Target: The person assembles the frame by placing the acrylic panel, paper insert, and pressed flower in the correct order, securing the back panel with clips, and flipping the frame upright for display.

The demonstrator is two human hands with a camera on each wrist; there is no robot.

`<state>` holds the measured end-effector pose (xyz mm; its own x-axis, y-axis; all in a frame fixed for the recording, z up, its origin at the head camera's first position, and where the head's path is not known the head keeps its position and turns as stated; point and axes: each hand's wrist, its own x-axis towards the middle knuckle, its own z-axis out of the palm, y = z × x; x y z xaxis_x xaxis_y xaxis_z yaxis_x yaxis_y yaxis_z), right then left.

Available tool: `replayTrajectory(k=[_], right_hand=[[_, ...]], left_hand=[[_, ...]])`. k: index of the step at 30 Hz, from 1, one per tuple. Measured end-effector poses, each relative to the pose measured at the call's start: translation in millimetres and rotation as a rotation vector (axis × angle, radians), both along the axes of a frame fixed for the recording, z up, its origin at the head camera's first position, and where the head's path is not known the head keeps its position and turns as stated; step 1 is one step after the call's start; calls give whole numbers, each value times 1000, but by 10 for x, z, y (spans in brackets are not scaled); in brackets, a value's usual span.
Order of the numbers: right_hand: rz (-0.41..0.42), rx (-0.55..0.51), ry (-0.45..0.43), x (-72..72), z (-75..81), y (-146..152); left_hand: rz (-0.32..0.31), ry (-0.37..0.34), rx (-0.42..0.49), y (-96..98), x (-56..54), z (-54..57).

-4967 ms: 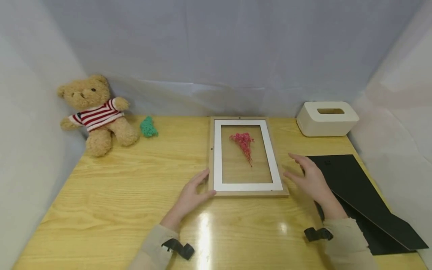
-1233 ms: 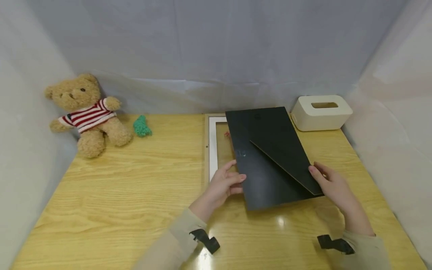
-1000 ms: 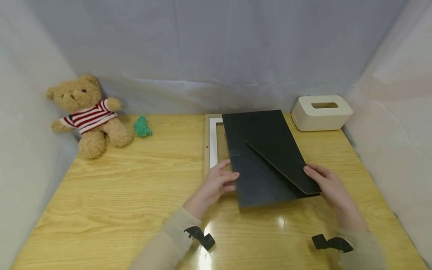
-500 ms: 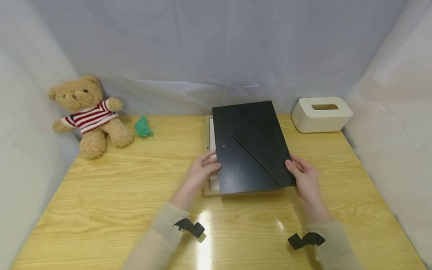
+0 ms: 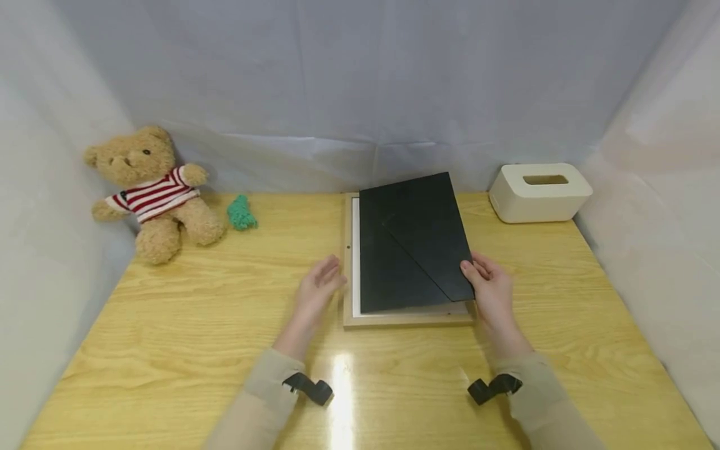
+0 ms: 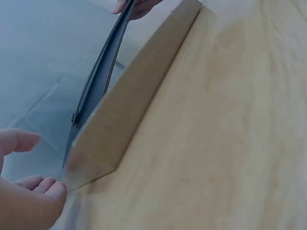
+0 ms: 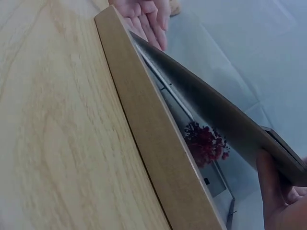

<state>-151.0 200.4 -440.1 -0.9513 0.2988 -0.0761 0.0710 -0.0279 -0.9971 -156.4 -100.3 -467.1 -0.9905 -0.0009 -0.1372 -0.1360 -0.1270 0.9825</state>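
A black picture-frame backing board (image 5: 416, 244) with a folded easel flap lies slanted over a light wooden picture frame (image 5: 410, 321). Its left edge is down inside the frame, while its right side is raised, as the right wrist view shows. Pinching that raised edge between thumb and fingers is my right hand (image 5: 492, 294). My left hand (image 5: 315, 294) is just left of the frame, apart from the board, fingers loosely extended. Dried pink-red flowers (image 7: 206, 143) sit inside the frame under the board, hidden in the head view. A white mat border (image 5: 356, 262) shows along the left.
At the back left a teddy bear (image 5: 154, 194) in a striped sweater leans against the cloth backdrop, beside a small green lump (image 5: 242, 213). A cream tissue box (image 5: 540, 194) stands at the back right. All rest on a wooden table (image 5: 185, 350).
The backing board, carried from the right by both hands, has shifted left and lowered onto the frame. My left hand has let go of its left edge; the right still holds on.
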Motion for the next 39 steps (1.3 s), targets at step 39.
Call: replayTrajectory(k=[39], right_hand=[[486,1262,-54,-33,-82,172]], left_hand=[[-60,2,-50,38,12,-170]])
